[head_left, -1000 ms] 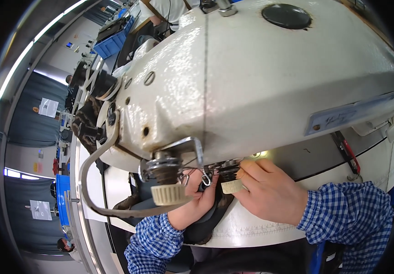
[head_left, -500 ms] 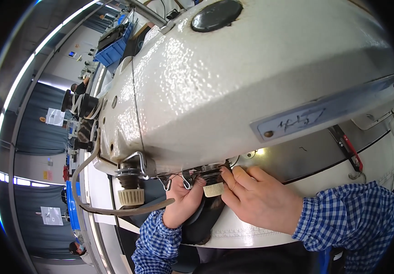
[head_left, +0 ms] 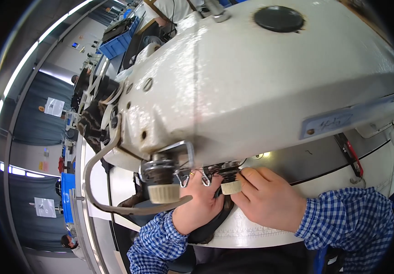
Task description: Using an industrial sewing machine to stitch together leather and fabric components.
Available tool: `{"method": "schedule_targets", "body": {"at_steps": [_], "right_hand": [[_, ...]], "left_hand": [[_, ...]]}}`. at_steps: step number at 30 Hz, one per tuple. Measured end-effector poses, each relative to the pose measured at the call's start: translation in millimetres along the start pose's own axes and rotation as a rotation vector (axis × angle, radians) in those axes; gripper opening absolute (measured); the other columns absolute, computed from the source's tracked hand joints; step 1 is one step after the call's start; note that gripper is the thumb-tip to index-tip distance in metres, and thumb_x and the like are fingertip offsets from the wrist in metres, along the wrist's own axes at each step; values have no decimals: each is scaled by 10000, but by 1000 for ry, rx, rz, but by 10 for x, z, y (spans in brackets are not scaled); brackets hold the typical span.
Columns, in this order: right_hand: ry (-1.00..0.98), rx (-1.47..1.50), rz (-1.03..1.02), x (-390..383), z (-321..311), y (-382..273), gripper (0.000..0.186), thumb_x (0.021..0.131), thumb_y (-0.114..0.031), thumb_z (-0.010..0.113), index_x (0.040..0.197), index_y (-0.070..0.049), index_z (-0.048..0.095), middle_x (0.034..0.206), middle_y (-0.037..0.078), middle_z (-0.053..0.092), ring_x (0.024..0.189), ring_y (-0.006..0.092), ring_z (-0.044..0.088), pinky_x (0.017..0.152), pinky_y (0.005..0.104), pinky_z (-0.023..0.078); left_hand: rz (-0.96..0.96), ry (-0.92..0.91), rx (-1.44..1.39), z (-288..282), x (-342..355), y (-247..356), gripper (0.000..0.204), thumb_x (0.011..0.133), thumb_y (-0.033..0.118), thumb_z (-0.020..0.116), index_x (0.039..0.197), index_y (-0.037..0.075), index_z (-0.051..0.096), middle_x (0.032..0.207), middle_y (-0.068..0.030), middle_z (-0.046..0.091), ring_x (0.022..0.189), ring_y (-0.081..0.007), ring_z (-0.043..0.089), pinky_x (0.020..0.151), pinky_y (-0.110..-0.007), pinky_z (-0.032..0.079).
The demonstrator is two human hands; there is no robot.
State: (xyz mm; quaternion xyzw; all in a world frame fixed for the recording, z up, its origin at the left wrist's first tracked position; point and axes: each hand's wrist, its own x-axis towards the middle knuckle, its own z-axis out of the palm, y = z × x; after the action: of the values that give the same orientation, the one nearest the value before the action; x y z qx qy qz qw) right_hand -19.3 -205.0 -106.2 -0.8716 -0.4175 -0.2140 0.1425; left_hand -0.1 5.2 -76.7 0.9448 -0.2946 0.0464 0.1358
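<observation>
A white sewing machine head (head_left: 252, 77) fills the upper view. Two cream thread-tension knobs, the nearer one (head_left: 164, 193) larger and the other (head_left: 231, 187) smaller, jut from its front end. Beneath them, my left hand (head_left: 196, 205) rests at a piece of dark cloth (head_left: 213, 223); thread guides and knobs hide most of its fingers. My right hand (head_left: 270, 201) is at the smaller knob, fingers bent and drawn together. Its fingertips go behind that knob, so what they pinch is hidden. A curved brown lever (head_left: 89, 178) loops beside the left hand.
Red-handled snips (head_left: 353, 157) lie on the machine bed at the right. A printed ruler strip (head_left: 247, 232) runs along the white table's near edge. Blue crates (head_left: 119, 44), curtains and people at other stations appear to the left. A small lamp (head_left: 264, 156) glows under the arm.
My view has shifted, so the machine head sits farther right and its knobs look larger. My left hand has moved right and more of its back shows. The right hand stays near the smaller knob.
</observation>
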Motion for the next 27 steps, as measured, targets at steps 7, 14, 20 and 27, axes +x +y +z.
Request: {"method": "schedule_targets", "body": {"at_steps": [7,14,20,27], "right_hand": [[112,220,200,7,-2,40,361,807,-130,664,1129,21,602,1083,144,627,1035,292,622,902,390,525],[-37,39,11,-11,-40,63,503,775,-125,672,1246,48,639,1110,152,675,982,288,635,852,368,552],[-145,-80,-49,-3,-99,83,434,802,-140,698,1213,0,698,1304,141,677,958,204,657,745,300,561],[-88,-156,-116,-4,-82,79,362,800,-136,702,1144,-23,715,1316,142,671,994,188,641,711,278,545]], "left_hand": [[147,43,-60,-88,30,152,411,734,110,805,1118,20,693,1176,-167,680,968,-317,672,820,-406,550],[137,211,-287,10,-121,192,315,797,244,843,972,13,720,933,-108,736,883,-267,707,806,-369,580],[107,74,-422,-280,-183,67,367,815,269,836,1068,23,737,939,-127,745,832,-272,712,942,-410,546],[33,-105,-603,-489,-35,-41,229,857,179,763,973,-16,731,871,-133,721,837,-329,676,795,-393,547]]}}
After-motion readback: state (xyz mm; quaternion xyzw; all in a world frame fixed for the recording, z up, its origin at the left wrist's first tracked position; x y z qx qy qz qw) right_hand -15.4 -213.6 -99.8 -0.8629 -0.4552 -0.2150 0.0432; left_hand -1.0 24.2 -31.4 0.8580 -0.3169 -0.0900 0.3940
